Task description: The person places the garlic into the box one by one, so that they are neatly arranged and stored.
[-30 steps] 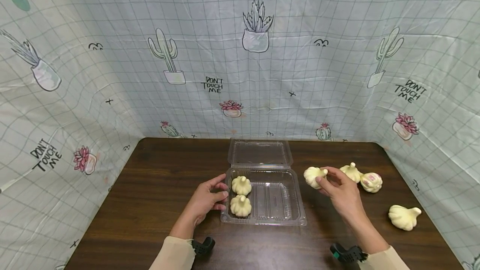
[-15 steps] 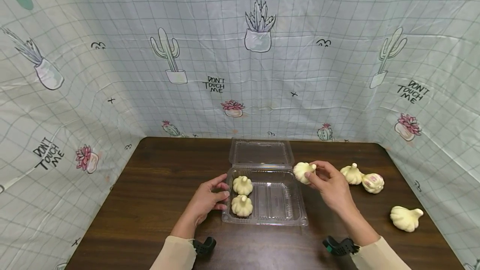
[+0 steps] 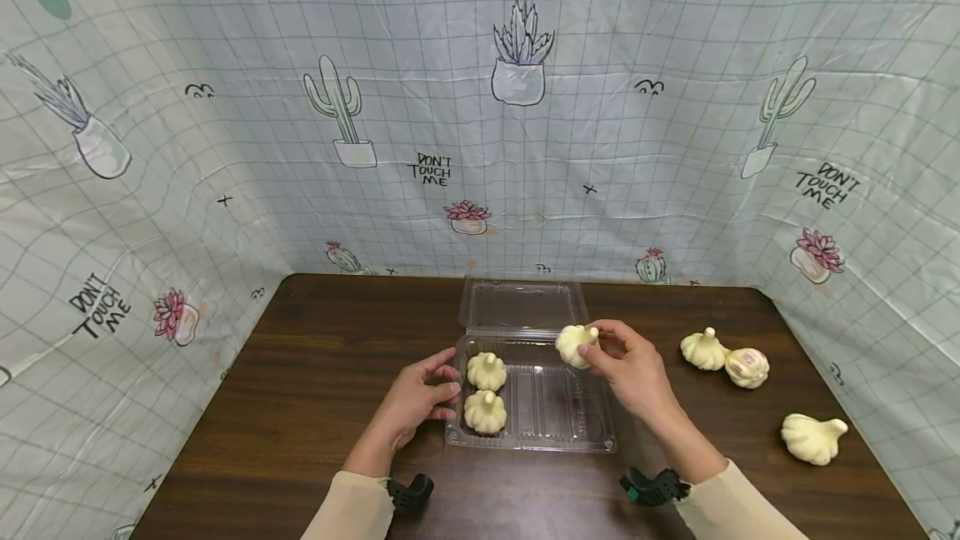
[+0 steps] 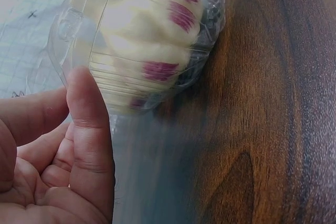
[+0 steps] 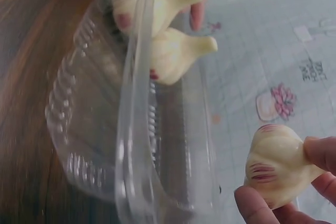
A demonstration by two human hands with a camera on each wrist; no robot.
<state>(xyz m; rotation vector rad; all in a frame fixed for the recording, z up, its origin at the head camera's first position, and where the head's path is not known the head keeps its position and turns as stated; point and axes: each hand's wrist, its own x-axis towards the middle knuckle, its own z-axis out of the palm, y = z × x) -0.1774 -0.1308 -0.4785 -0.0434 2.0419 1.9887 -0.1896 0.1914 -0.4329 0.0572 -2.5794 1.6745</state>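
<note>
In the head view, an open clear plastic clamshell container [image 3: 542, 443] holds two garlic bulbs [image 3: 486, 372] along its left side. My left hand [image 3: 416, 398] is at its left edge; in the left wrist view the thumb [image 4: 86, 108] and index finger meet at the rim. Between thumb and fingertips my right hand [image 3: 633, 369] holds another garlic bulb [image 3: 574, 346], raised over the container's back right part. Purple streaks show on that held bulb [image 5: 273, 169] in the right wrist view, where its stem is partly hidden by the fingers.
At the right of the dark wooden table [image 3: 322, 373], two garlic bulbs [image 3: 703, 350] touch each other, and a single bulb [image 3: 813, 438] lies nearer the front. The container's lid [image 3: 522, 304] is folded back towards the patterned cloth backdrop [image 3: 405, 107].
My right hand has carried its garlic bulb leftward, from beside the container to above its right part. The left hand has stayed at the container's edge.
</note>
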